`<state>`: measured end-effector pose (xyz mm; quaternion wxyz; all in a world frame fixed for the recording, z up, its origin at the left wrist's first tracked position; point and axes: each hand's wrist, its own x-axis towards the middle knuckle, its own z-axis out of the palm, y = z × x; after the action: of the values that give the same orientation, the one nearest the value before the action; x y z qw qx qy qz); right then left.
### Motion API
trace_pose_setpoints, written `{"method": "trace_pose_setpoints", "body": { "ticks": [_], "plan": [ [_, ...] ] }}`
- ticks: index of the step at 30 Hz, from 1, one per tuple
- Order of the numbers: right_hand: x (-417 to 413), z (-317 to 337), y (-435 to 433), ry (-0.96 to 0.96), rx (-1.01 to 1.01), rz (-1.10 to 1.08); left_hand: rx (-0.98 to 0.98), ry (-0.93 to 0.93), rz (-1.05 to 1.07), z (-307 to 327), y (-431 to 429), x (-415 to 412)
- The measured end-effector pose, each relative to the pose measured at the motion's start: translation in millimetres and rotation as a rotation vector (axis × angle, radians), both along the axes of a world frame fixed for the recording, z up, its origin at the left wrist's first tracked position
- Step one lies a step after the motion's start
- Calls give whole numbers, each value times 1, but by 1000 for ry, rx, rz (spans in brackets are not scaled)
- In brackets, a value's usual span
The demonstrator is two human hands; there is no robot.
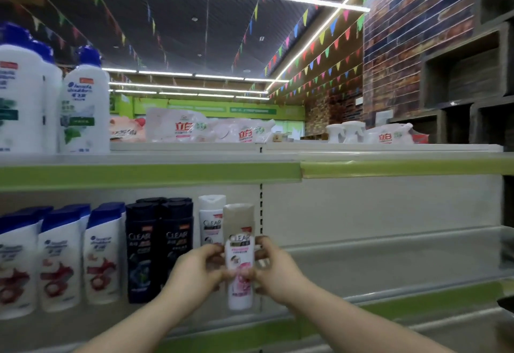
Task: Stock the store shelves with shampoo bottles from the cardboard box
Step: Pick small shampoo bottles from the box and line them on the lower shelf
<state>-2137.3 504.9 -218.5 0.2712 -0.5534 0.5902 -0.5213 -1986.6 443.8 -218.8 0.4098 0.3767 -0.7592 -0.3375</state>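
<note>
**Head view of a store shelving unit.** The left hand (199,269) and the right hand (278,270) grip a white plastic shampoo bottle with a beige cap and a pink flower label (239,291) from either side, fingers curled round its middle. The bottle is upright at the front of the lower grey metal shelf with a green edge strip (389,266); whether its base touches the shelf cannot be told. Just behind it, to the left, stands a white shampoo bottle with a white cap (211,219). Further left come black shampoo bottles (140,249), then 3 white shampoo bottles with blue caps and red labels (101,255). The upper grey shelf (389,155) carries tall white bottles with blue caps (84,102) at left, pale refill pouches (178,127) at centre and white spray bottles (345,131) at right.
</note>
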Motion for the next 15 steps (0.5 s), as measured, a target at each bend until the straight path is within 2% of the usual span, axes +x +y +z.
{"method": "trace_pose_setpoints", "body": {
  "ticks": [5, 15],
  "plan": [
    [0, -2, -6, -9, -5, -27, -96, -67, 59, 0, 2, -3],
    [8, -11, -29, -31, -6, -23, -164, -110, 160, -3, -4, 2]
  ]
}}
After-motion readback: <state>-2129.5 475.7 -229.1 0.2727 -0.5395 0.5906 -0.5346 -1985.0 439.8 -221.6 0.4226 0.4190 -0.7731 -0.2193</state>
